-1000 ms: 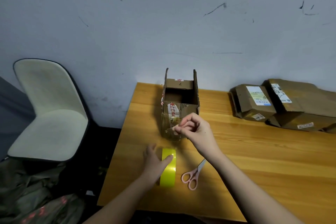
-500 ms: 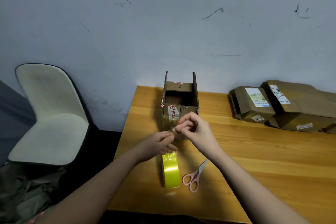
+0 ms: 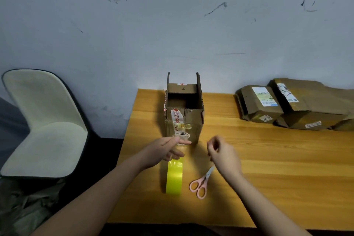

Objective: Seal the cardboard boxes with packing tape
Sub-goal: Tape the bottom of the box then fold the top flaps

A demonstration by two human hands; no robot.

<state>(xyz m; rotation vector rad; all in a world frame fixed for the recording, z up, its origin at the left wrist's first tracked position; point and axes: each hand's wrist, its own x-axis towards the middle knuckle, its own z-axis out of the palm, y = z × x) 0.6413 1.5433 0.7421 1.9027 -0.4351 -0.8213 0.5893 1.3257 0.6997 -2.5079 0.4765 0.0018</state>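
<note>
Yellow tape roll (image 3: 174, 176) stands on edge on the wooden counter (image 3: 268, 159), just beside the pink scissors (image 3: 201, 184) and in front of the open cardboard box (image 3: 183, 113). Half a second ago both hands met at the box's near face; now they have drawn apart. The left hand (image 3: 164, 151) hovers above the roll with its fingers (image 3: 182, 142) held out loosely, gripping nothing that I can make out. The right hand (image 3: 224, 153) has pulled back, its fingers curled, apparently empty. The top flaps stand open, so I judge that sealing has barely started. Closed boxes (image 3: 287, 105) lie well apart at the right.
</note>
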